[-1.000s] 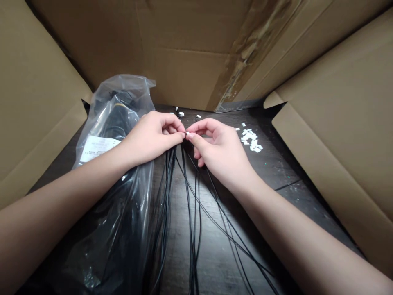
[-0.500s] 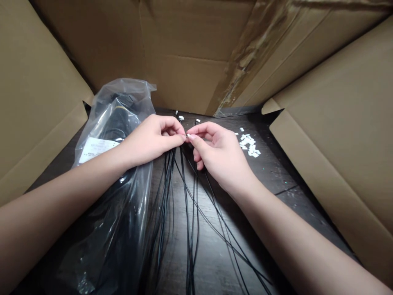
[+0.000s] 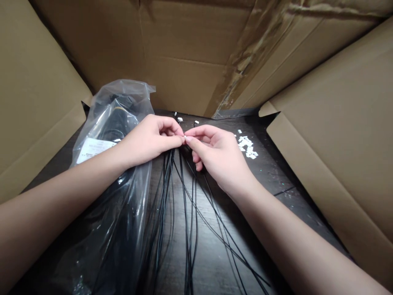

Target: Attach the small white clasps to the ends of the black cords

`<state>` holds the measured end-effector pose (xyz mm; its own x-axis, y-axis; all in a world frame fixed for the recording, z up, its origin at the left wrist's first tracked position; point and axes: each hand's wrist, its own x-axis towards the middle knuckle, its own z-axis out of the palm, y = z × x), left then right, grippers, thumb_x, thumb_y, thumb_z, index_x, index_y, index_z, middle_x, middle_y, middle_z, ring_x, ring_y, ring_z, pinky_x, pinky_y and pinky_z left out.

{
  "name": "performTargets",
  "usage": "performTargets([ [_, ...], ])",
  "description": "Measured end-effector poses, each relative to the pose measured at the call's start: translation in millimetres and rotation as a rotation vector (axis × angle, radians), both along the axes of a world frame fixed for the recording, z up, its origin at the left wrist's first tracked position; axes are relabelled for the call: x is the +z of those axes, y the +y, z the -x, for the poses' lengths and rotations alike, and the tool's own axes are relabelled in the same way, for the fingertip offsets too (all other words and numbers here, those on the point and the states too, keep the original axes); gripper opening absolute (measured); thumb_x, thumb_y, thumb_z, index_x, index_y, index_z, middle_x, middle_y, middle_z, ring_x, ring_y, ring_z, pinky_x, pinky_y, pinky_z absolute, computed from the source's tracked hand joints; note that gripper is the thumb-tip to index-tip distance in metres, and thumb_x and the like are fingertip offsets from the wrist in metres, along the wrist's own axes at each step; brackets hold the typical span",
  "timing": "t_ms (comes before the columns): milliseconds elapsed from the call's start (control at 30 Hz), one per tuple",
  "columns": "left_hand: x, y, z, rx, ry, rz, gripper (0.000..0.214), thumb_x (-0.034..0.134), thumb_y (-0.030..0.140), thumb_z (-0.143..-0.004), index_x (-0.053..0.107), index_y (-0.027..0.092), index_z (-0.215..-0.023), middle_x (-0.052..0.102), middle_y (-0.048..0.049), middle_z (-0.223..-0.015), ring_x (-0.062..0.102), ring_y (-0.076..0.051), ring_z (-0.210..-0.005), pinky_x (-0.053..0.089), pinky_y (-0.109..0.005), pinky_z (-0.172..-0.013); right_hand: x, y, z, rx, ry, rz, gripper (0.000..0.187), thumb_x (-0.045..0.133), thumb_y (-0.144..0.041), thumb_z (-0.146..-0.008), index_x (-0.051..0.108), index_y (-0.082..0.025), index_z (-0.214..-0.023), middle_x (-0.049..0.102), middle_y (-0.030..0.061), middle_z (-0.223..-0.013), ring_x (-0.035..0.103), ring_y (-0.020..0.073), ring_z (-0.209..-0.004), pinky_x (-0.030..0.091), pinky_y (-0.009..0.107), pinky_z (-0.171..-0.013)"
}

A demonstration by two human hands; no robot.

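My left hand [image 3: 153,140] and my right hand [image 3: 219,157] meet fingertip to fingertip above a dark table [image 3: 276,172]. Both are pinched closed on the tip of a thin black wire, where a tiny white connector [image 3: 184,137] shows between the fingers. Several black wires [image 3: 188,213] fan out from under my hands toward me. A few more wire ends with white connectors [image 3: 179,119] lie just beyond my fingers.
A clear plastic bag [image 3: 113,180] holding black cable bundles and a white label lies under my left forearm. A small heap of white connector housings [image 3: 248,146] sits right of my hands. Cardboard walls [image 3: 331,131] enclose the table on the left, back and right.
Both hands stayed pinched together on the wire tip. The view drifted slightly, so hands and white pieces sit a little lower and further left in the picture.
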<state>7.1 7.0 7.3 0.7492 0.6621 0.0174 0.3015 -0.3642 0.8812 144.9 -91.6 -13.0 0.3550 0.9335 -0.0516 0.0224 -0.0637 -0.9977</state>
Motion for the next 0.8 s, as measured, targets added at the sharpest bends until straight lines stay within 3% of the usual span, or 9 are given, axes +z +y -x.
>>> performTargets([
  [800, -1.6, 1.8, 0.5, -0.005, -0.027, 0.007, 0.012, 0.068, 0.024, -0.074, 0.071, 0.013, -0.076, 0.069, -0.0012, -0.072, 0.059, -0.011, -0.069, 0.044, -0.024, -0.066, -3.6, 1.4, -4.9, -0.005, 0.106, -0.047, 0.020, 0.077, -0.027, -0.073, 0.068, -0.013, -0.084, 0.055, -0.0049, -0.054, 0.045, 0.0046, -0.042, 0.036, 0.016, -0.035],
])
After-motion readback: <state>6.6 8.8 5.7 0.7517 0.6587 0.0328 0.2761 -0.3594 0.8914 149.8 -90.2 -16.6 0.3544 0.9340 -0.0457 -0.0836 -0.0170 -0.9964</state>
